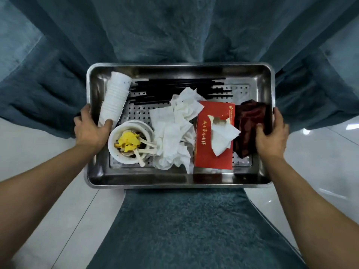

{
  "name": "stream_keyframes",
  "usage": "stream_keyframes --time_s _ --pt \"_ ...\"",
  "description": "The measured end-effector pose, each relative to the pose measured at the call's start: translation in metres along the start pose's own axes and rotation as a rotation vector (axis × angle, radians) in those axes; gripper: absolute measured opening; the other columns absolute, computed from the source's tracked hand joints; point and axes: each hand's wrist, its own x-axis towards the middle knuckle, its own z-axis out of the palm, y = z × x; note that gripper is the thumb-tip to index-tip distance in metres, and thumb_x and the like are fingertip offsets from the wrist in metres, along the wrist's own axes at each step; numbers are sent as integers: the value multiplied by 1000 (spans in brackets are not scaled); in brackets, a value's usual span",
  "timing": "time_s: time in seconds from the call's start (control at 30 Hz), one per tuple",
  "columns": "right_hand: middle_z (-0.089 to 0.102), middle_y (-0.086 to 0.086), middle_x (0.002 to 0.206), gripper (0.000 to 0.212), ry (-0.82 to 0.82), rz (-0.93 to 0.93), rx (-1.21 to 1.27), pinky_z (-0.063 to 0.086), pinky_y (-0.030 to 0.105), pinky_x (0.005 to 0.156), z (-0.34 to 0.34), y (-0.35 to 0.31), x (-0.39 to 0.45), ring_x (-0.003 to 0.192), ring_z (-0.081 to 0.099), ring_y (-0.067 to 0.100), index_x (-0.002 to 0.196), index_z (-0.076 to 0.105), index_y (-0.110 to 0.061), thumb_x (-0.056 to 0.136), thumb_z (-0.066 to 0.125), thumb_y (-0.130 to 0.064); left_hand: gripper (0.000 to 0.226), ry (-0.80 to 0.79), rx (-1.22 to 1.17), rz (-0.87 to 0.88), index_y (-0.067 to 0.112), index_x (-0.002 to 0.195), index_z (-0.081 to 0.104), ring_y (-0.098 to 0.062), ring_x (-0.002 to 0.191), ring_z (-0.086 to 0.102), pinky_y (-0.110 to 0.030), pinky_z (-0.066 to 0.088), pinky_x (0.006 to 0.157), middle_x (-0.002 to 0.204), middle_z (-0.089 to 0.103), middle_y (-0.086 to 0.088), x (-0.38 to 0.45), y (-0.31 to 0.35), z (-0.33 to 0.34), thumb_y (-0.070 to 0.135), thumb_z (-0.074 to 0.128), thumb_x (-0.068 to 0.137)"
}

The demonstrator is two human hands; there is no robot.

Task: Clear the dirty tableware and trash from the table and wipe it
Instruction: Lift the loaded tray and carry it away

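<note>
Evidently clearing is done: the steel tray (pixel 180 182) carries stacked cups (pixel 115 99), chopsticks (pixel 180 84), bowls (pixel 127 142), crumpled napkins (pixel 174 133), a tissue box (pixel 213 152) and maroon cloth (pixel 250 121). The left hand (pixel 91 129) and right hand (pixel 271 135) grip its rims. Wiping probably remains; no surface shows.

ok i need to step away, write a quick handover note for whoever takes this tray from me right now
Left hand: grips the left rim of the steel tray, thumb inside by the stacked white cups.
Right hand: grips the right rim, thumb on the dark red cloth.
In the tray: black chopsticks along the far side, stacked white bowls with spoons and yellow scraps, crumpled napkins, red tissue box.
Done: tableware and trash are loaded on the tray.
Left: carry the tray off and unload it; the wiping cannot be judged, since the tabletop is not in view.
</note>
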Motion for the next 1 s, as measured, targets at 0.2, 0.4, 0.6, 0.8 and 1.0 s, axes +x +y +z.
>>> stream_keyframes --time_s 0.2,0.4,0.6,0.8,1.0 --pt "47 14 131 48 -29 -122 -46 39 46 108 -51 -32 -15 121 50 34 153 33 -33 105 40 -26 79 66 -42 10 27 154 29 -42 135 39 -50 32 116 144 39 -22 -32 11 -68 43 69 88" --pt "47 16 130 46 -89 -170 -60 38 48 107 -94 -89 -49 119 50 35 152 35 -33 107 36 -22 68 139 -83 -20 24 154 35 -42 132 43 -48 34 114 141 44 -24 -85 -4 -140 38 63 93" --pt "51 23 121 47 -116 -288 -66 43 50 97 -102 -150 -66 109 54 42 149 44 -27 104 41 -16 52 254 -93 -16 23 156 36 -43 127 47 -47 35 115 135 46 -24 -127 -37 -219 18 45 105" --pt "54 29 118 46 -217 -428 -34 40 49 104 -99 -240 -106 111 53 44 148 48 -18 103 44 -9 60 406 -96 -82 24 151 45 -41 119 53 -44 40 107 126 54 -21 -184 -83 -313 0 41 96" --pt "59 24 118 43 -336 -550 -31 45 54 97 -93 -340 -171 107 57 43 146 48 -25 104 42 -19 48 550 -169 -178 13 137 60 -34 114 62 -48 46 107 126 66 -14 -248 -159 -406 0 54 92"
